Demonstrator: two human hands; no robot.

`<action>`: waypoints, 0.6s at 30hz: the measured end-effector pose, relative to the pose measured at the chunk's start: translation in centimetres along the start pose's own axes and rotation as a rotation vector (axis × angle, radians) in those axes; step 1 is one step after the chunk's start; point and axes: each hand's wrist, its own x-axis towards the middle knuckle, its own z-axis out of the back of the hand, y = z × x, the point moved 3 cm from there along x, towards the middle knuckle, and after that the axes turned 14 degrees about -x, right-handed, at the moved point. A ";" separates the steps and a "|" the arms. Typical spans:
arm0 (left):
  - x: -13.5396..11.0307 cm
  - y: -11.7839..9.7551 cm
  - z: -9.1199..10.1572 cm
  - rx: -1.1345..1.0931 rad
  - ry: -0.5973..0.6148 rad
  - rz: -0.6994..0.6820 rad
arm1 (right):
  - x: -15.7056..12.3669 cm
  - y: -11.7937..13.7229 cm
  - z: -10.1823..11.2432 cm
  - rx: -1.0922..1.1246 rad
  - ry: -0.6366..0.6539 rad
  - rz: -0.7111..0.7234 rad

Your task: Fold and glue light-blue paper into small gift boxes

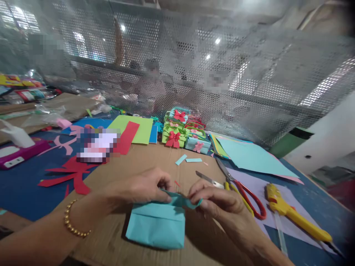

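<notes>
A folded teal paper piece [156,225] lies on a brown cardboard sheet [144,159] in front of me. My left hand [141,188] pinches its upper edge from the left, fingers closed on the paper. From the right, my right hand [219,201] pinches the same upper flap, fingers curled. A gold bead bracelet [72,225] sits on my left wrist. Red and yellow handled scissors [235,186] lie open just beyond my right hand.
A yellow glue gun [294,214] lies at right on lilac paper. Small finished paper boxes with red and pink bows [183,133] stand behind, with teal [252,157], green [138,127] and red paper sheets. Red scraps [72,173] lie left. A perforated metal screen [194,74] stands behind, people beyond it.
</notes>
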 end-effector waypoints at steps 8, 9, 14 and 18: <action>-0.4 0.2 -0.6 -0.041 0.031 0.001 | -0.1 -1.1 -1.5 -0.009 -0.017 -0.149; -0.4 0.3 -0.6 -0.037 0.036 0.005 | 0.0 -1.1 -1.6 -0.049 -0.019 -0.133; -0.4 0.2 -0.4 -0.027 0.034 0.030 | 0.4 -0.8 -1.6 -0.340 0.018 0.028; -0.5 -0.3 -0.5 0.040 0.009 0.043 | 0.3 -2.0 -1.6 -0.267 0.013 -0.072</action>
